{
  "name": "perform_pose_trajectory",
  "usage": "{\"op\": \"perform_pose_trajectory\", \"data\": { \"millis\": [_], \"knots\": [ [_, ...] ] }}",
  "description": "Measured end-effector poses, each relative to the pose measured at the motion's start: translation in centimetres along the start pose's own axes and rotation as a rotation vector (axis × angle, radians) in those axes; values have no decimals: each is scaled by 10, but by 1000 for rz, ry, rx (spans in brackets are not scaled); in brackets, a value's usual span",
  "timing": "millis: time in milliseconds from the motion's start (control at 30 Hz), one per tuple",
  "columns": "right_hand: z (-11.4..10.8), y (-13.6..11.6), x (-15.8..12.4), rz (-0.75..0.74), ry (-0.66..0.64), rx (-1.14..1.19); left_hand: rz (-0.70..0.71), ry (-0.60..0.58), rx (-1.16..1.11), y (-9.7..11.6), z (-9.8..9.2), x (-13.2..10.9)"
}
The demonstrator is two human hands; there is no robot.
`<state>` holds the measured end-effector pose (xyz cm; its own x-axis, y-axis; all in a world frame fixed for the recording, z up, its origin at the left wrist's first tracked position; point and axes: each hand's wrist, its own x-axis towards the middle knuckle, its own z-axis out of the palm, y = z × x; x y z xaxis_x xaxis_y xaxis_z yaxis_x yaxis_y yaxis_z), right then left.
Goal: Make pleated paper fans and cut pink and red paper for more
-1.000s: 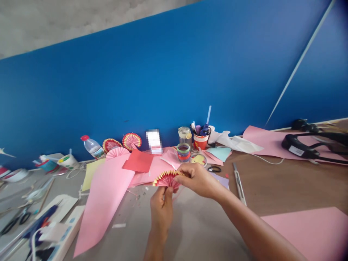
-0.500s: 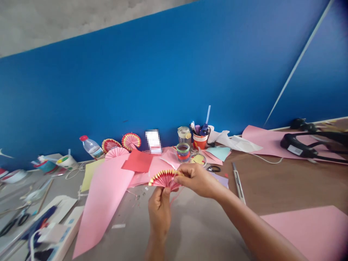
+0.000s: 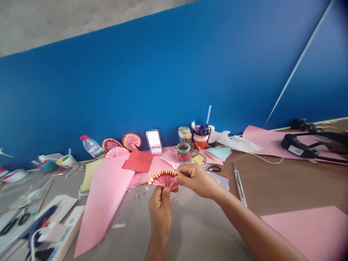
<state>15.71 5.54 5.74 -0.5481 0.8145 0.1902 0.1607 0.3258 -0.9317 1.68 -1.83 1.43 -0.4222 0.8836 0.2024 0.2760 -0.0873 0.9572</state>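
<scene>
A pleated paper fan (image 3: 164, 178), pink with a red and yellow edge, is spread in a half circle above the table's front part. My left hand (image 3: 160, 203) pinches it from below at its gathered base, thumb upright against the folds. From the right, my right hand (image 3: 194, 179) grips the fan's right side between thumb and fingers, hiding that end. A thin pink string (image 3: 177, 197) hangs beneath the hands. Behind the fan lie a red paper sheet (image 3: 139, 161) and pink paper (image 3: 108, 195).
Finished-looking paper rosettes (image 3: 131, 141) lean on the blue partition (image 3: 163, 79) beside a bottle (image 3: 91, 145). A pen cup (image 3: 200, 140) and a jar of tape rolls (image 3: 183, 152) stand behind. A utility knife (image 3: 239, 185) lies right; scissors (image 3: 16, 222) and a power strip (image 3: 66, 232) lie left.
Almost nothing differs. Both hands keep the same hold on the paper fan, and the whole view has shifted very slightly.
</scene>
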Motion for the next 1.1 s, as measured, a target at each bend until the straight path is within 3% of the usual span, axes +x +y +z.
{"op": "perform_pose_trajectory", "data": {
  "millis": [467, 733, 1100],
  "knots": [
    [-1, -1, -1, 1, 19, -48, 35, -24, 33, -1, 0, -1],
    [-5, 0, -2, -3, -11, -66, 26, -109, 76, -10, 2, 0],
    [-12, 0, -4, -37, 26, -375, 23, -157, 164, -8, 4, 3]
  ]
}}
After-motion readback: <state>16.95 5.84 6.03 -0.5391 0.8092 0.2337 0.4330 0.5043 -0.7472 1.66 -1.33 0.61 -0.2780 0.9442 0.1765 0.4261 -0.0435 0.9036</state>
